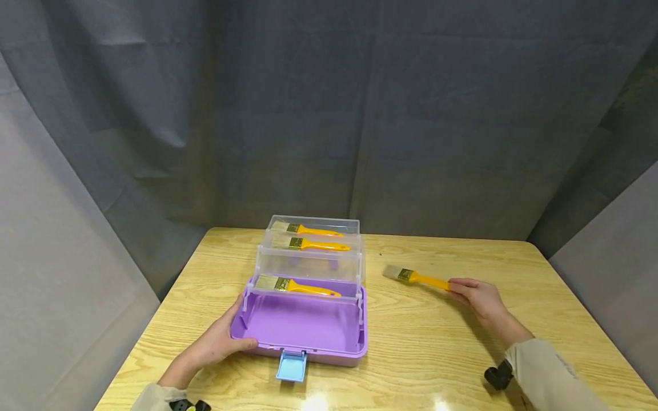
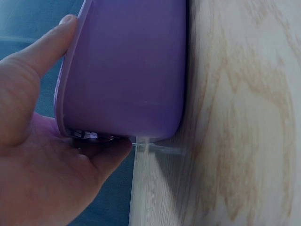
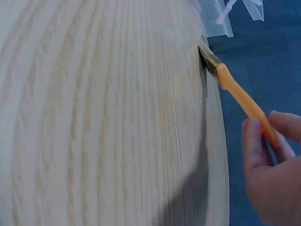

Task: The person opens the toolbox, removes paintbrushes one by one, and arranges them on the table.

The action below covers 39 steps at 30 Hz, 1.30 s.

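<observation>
A purple toolbox (image 1: 303, 326) stands with its lid raised and its clear tiers fanned out behind the main compartment. My left hand (image 1: 218, 340) grips its front left corner, the thumb (image 2: 52, 43) along the front rim and the fingers against the left side. Over the right part of the table, my right hand (image 1: 478, 299) pinches the handle end of a paintbrush (image 1: 429, 280) with a yellow handle; its bristles point left toward the box. Three similar brushes lie in the tiers: a top one (image 1: 320, 232), a middle one (image 1: 325, 246) and a lower one (image 1: 312, 289).
The blue latch (image 1: 292, 367) hangs down at the box's front. The wooden table (image 1: 411, 337) ends at a dark grey curtain (image 1: 288, 114) at the back, with pale panels on both sides.
</observation>
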Motion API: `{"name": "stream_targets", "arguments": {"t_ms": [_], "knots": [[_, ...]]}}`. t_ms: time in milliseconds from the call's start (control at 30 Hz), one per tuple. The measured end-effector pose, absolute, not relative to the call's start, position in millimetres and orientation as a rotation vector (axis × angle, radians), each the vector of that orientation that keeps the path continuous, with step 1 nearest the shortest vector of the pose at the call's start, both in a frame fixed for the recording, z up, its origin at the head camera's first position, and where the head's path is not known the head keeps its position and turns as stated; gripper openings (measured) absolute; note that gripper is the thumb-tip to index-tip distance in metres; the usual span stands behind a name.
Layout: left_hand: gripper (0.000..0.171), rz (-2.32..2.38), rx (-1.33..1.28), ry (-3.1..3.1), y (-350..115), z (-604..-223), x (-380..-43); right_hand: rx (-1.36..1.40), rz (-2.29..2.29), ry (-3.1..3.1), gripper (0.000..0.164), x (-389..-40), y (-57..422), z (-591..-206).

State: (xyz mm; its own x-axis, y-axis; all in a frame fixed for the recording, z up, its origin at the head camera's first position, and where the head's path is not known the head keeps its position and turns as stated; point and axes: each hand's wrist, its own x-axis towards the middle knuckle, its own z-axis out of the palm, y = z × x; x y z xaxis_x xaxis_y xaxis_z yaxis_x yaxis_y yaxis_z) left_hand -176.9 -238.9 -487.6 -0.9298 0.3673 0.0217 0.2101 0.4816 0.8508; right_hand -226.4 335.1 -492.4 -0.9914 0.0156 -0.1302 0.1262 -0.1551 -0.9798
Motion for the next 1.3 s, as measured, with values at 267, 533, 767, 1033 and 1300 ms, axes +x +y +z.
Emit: {"name": "stream_targets", "arguments": {"t_ms": [267,533,767,1033,1300], "knots": [[0.110,1.446,0.531,2.551,-240,-488,-176,0.190,-1.893,2.277,0.047,-222,316,-500],[0.109,1.421,0.479,2.556,-239,-489,-176,0.107,-1.647,2.262,0.046,-216,289,-496],[0.109,1.418,0.488,2.558,-240,-490,-176,0.045,-1.699,2.073,0.040,-217,271,-498],[0.109,1.424,0.503,2.556,-241,-488,-176,0.076,-1.704,2.025,0.031,-219,252,-508],[0.110,1.446,0.527,2.547,-241,-489,-179,0.126,-1.721,2.007,0.026,-220,242,-510]]}}
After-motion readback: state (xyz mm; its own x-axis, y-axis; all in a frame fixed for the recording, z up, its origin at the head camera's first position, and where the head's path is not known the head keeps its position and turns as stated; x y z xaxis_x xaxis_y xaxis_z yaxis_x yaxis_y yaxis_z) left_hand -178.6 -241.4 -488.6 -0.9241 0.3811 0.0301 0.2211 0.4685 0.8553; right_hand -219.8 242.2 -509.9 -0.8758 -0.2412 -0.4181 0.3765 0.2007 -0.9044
